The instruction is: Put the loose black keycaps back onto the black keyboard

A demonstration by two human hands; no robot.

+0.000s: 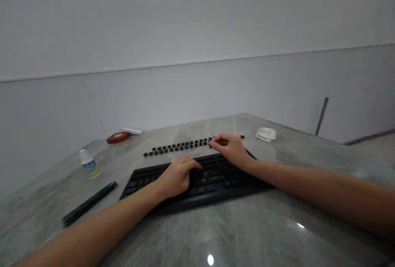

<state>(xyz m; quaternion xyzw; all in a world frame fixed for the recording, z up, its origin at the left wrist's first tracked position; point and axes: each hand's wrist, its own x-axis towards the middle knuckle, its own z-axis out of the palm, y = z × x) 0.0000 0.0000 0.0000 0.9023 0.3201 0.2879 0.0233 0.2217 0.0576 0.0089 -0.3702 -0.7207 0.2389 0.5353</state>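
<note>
A black keyboard point(212, 195) lies on the grey marbled table in front of me. Resting on its middle, my left hand point(179, 176) has its index finger stretched over the keys, and nothing shows in its grasp. My right hand point(230, 147) is raised over the keyboard's back edge. Its thumb and index finger are pinched at a small black keycap point(210, 144), beside the row of loose keycaps point(175, 148). These stand in two lines behind the keyboard, and the right hand hides part of them.
To the left are a white spray bottle point(89, 164) with a colourful label and a long black bar point(89, 204). A reddish-brown case point(118, 137) and a white strip point(132, 131) sit at the back left. A crumpled white tissue point(266, 134) lies to the right. Behind rises a wall point(191, 94).
</note>
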